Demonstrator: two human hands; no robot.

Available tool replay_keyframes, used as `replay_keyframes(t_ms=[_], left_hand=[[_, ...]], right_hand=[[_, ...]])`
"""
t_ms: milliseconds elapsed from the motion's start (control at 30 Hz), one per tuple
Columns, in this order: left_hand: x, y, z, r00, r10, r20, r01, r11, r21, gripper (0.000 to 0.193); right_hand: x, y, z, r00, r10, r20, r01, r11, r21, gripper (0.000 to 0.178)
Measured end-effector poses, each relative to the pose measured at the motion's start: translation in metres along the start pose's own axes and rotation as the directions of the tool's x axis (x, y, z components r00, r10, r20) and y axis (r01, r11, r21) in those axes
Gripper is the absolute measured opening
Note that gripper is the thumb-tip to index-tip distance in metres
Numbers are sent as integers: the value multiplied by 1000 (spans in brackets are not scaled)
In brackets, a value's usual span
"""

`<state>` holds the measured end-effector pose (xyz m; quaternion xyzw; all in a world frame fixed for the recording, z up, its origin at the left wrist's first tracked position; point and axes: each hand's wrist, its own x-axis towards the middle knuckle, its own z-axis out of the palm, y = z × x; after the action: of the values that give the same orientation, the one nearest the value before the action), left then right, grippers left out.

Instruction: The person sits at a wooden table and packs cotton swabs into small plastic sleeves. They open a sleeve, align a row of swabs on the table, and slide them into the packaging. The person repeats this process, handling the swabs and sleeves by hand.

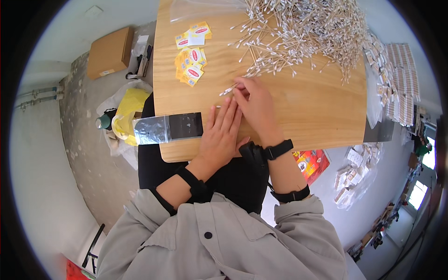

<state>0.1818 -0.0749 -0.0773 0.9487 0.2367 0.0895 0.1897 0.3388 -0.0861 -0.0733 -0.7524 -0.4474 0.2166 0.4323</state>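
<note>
Between the thumb and fingertips of my right hand (254,100) are a few white-tipped cotton swabs (227,90), their tips pointing left. My left hand (221,135) lies flat on the wooden table (317,112) just nearer to me, fingers stretched out and close to the right fingertips. One white swab tip (218,107) shows beside its fingers; anything under the palm is hidden. A large loose heap of cotton swabs (317,32) covers the far right of the table. Yellow and white printed cards (191,64) lie in two groups at the far left.
Left of my left hand, a clear plastic bag (151,129) and a dark flat strip (185,125) lie at the table's edge. Packed swab bundles (402,84) stand beyond the right edge. A cardboard box (109,52) and a yellow bag (129,114) are on the floor at left.
</note>
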Motion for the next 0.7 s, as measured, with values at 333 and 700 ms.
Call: replay_keyframes(t_ms=[333, 700], left_hand=[[6, 4, -4, 998, -30, -58, 27, 998, -52, 95], [38, -1, 4, 986, -147, -83, 150, 988, 36, 113]], right_hand=[[25, 23, -38, 998, -46, -48, 34, 974, -225, 31], [5, 32, -48, 997, 42, -64, -54, 978, -200, 18]])
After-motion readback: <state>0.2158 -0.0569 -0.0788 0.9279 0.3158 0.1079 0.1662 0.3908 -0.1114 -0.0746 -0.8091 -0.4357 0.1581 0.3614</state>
